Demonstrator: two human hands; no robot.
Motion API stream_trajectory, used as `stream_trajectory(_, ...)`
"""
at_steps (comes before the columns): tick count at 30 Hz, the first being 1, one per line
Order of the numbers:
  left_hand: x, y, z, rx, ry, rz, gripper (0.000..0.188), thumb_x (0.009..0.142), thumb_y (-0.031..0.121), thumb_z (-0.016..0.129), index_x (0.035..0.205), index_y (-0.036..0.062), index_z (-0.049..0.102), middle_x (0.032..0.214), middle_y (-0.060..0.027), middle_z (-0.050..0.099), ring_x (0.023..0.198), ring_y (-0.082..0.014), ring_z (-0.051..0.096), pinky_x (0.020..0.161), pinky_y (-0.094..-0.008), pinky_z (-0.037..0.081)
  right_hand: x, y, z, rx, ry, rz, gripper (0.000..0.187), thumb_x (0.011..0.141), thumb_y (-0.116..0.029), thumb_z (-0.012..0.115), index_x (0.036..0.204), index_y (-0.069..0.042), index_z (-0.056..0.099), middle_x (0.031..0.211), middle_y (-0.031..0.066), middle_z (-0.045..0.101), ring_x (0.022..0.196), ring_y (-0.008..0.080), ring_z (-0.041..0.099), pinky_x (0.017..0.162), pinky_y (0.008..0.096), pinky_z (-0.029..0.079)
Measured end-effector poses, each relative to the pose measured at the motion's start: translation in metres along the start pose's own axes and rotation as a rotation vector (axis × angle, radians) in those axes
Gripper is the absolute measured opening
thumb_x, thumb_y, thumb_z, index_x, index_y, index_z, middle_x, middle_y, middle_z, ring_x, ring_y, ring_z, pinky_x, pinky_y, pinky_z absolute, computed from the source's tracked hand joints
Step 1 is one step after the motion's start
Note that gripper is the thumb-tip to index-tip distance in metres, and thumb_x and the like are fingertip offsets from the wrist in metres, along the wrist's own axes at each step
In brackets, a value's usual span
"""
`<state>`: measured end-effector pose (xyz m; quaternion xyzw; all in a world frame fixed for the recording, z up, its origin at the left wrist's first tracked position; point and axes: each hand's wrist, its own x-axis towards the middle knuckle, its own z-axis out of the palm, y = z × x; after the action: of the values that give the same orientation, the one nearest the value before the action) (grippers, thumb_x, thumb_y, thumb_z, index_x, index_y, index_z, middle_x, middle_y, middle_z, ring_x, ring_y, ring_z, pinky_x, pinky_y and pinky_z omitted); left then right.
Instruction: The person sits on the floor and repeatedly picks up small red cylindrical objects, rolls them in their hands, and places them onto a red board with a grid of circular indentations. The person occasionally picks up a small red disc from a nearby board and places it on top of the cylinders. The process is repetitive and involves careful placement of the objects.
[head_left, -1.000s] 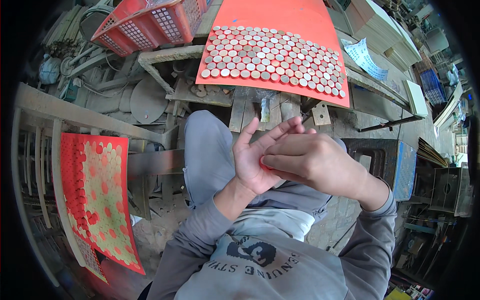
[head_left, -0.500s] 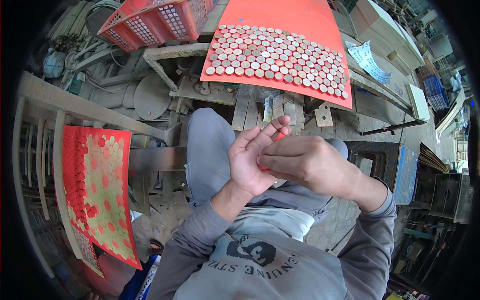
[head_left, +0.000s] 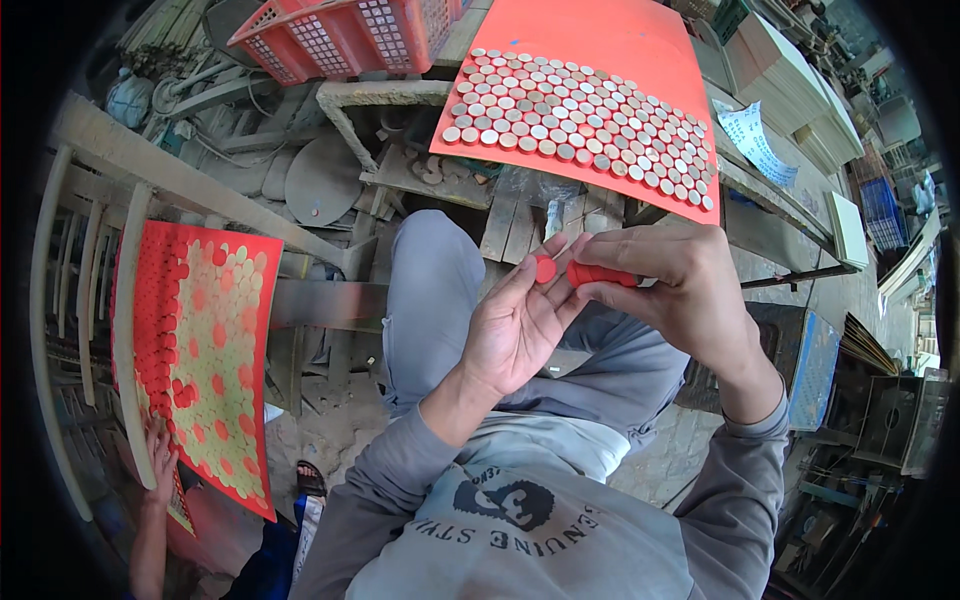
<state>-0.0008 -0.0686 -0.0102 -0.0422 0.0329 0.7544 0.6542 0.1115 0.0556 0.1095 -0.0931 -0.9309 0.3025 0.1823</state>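
My left hand [head_left: 505, 335] is turned palm up above my lap, its thumb and fingertips closed on a small round red disc [head_left: 545, 269]. Just to the right, my right hand [head_left: 690, 285] grips a short stack of red discs [head_left: 600, 274], lying sideways between thumb and fingers. The stack's left end sits close to my left fingertips. Beyond both hands lies a red board [head_left: 600, 35], its near half covered with rows of round discs [head_left: 560, 115] showing pale or greyish tops.
A red plastic crate [head_left: 345, 40] stands at the far left. On the left, a second red board [head_left: 268, 330] bears yellowish and red discs beside a wooden rack [head_left: 130, 300]; another person's hand [head_left: 158, 465] touches its near end. Stacked pale boards [head_left: 790, 75] and a blue-sided box [head_left: 815, 350] are right.
My hands have drawn slightly apart, uncovering the red disc at my left fingertips and the stack in my right. The view has shifted a little, and another person's hand has appeared at lower left.
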Motion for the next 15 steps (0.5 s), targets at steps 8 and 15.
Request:
stream_trajectory(8, -0.008, 0.013, -0.019, 0.589, -0.023, 0.243, 0.036, 0.092, 0.006, 0.062, 0.126, -0.0019, 0.052, 0.124, -0.0138, 0.058, 0.113, -0.0197, 0.059, 0.097, -0.0331, 0.052, 0.010, -0.006, 0.001, 0.052, -0.043, -0.001, 0.026, 0.067, -0.001, 0.076, 0.092, -0.001, 0.072, 0.088, 0.0127, 0.071, 0.075, 0.0282, 0.068, 0.067, 0.0341, 0.056)
stream_trajectory(15, -0.017, 0.027, 0.009, 1.059, 0.003, 0.331, 0.063, 0.077, -0.010, 0.073, 0.132, -0.0026, 0.044, 0.110, -0.0199, 0.063, 0.097, -0.0211, 0.066, 0.089, -0.0320, 0.055, 0.015, -0.001, 0.001, 0.081, -0.143, -0.094, 0.029, 0.064, -0.003, 0.079, 0.092, -0.001, 0.072, 0.088, 0.0120, 0.071, 0.075, 0.0270, 0.068, 0.067, 0.0330, 0.056)
